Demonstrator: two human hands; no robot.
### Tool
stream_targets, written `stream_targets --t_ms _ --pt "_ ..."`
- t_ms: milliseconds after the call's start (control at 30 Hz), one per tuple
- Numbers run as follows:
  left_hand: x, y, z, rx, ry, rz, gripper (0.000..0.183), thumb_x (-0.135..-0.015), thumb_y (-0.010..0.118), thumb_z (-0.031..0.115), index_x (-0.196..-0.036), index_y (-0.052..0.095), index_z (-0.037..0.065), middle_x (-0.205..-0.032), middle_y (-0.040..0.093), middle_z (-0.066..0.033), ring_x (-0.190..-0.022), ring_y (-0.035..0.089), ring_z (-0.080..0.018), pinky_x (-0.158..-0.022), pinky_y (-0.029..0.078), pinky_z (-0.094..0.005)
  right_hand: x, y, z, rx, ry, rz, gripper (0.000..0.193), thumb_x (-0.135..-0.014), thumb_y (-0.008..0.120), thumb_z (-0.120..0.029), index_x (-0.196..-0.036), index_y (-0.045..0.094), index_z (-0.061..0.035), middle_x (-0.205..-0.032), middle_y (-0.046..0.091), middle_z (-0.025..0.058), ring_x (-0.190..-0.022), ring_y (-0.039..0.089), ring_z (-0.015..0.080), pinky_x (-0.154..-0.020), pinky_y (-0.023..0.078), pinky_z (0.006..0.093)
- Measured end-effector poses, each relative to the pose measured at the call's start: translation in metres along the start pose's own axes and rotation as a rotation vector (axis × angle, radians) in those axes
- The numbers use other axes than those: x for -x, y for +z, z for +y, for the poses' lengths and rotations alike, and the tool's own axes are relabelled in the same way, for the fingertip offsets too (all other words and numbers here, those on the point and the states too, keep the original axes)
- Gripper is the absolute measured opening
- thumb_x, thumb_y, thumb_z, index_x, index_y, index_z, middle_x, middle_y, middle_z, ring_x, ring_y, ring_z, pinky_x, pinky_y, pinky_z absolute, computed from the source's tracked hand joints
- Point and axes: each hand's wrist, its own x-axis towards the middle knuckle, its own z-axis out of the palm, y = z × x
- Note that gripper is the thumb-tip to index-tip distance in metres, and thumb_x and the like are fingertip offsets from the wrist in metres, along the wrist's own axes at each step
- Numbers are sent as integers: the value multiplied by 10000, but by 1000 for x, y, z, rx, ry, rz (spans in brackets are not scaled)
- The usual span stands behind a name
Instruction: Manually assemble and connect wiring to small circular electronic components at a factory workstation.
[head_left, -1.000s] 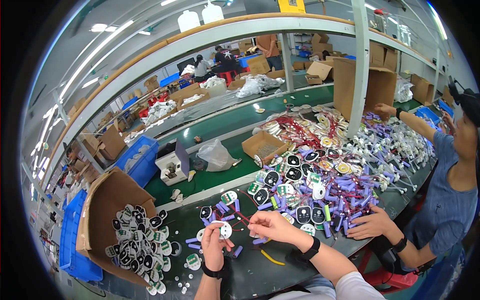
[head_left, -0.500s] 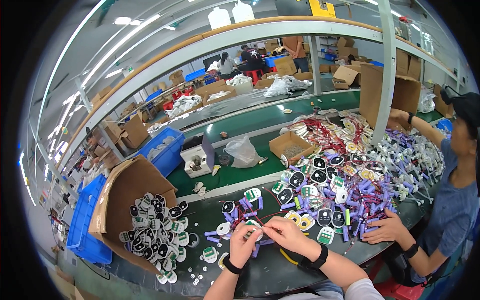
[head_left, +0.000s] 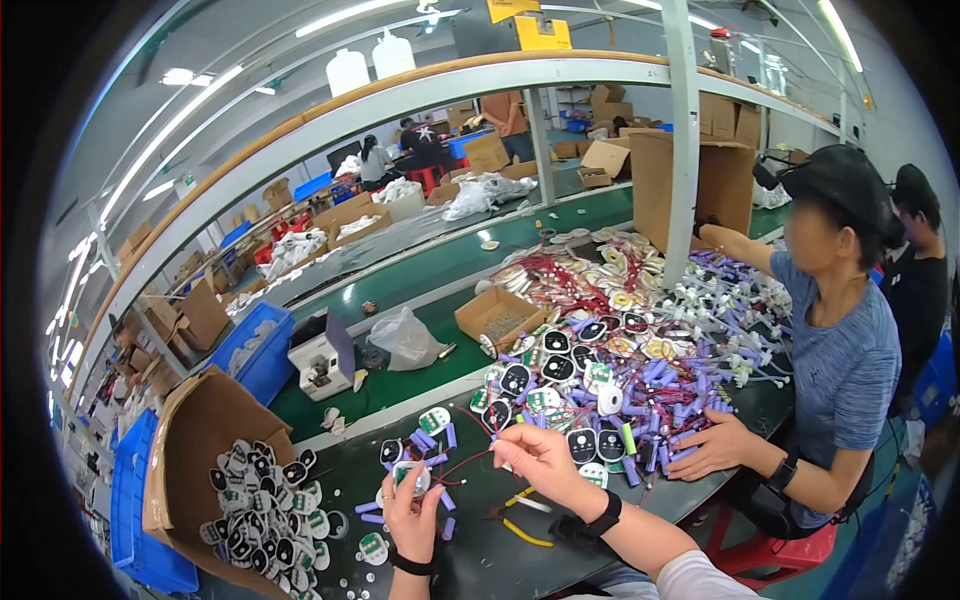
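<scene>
- Beneath my forearms lies the dark tabletop.
- Across its right part spreads a heap of purple batteries, wires and rounded pieces.
- Beyond that heap's right edge sits a co-worker in a blue shirt.
- To my left, a cardboard box stands open, a pile of black-and-white and green pieces spilling out.
- My left hand grasps a small white-and-green panel by its fingertips, left of the heap.
- My right hand, near it, pinches a red wire.
- Yellow-handled pliers lie below my right hand.
- Thinnest, the wire runs toward the panel; whether they join, I cannot tell.
</scene>
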Motion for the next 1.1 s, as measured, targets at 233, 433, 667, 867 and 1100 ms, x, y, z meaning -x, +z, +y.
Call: stream_targets --t_ms 233,433,667,867,1100 --pt "7 -1 11 154 4 43 304 -847 489 -28 -1144 553 -16 -1169 446 -134 -744 628 -176 -596 496 -238 7 5 7 33 84 -196 148 -919 534 -143 -953 589 -11 -647 546 -5 -594 519 44 -519 396 204" --pt "17 -1 25 -69 147 75 305 -865 488 27 -1160 541 -25 -1160 453 -138 -786 628 -186 -670 482 -255 16 33 19 170 -62 -346 155 -912 518 -163 -911 570 -17 -687 569 65 -591 550 162 -549 429 287" --pt "19 6 9 296 0 -112 207 -839 510 -13 -1033 580 -18 -1038 483 -90 -564 472 -68 -463 370 -183 16 31 34 142 -8 -431 170 -907 519 -164 -846 578 -16 -698 588 66 -597 569 178 -549 432 295" --pt "18 3 21 127 5 -81 55 -839 564 23 -831 614 3 -831 512 -56 -522 458 -78 -445 354 -204 22 36 28 281 -38 -310 162 -889 542 -190 -865 605 -42 -669 582 56 -556 559 183 -510 427 307" --pt "19 12 23 -93 140 -114 48 -768 619 12 -770 579 -14 -770 526 -105 -564 536 -176 -455 375 -265 23 40 23 259 -216 -121 137 -808 653 -123 -894 636 -17 -916 593 59 -623 582 153 -554 469 262"
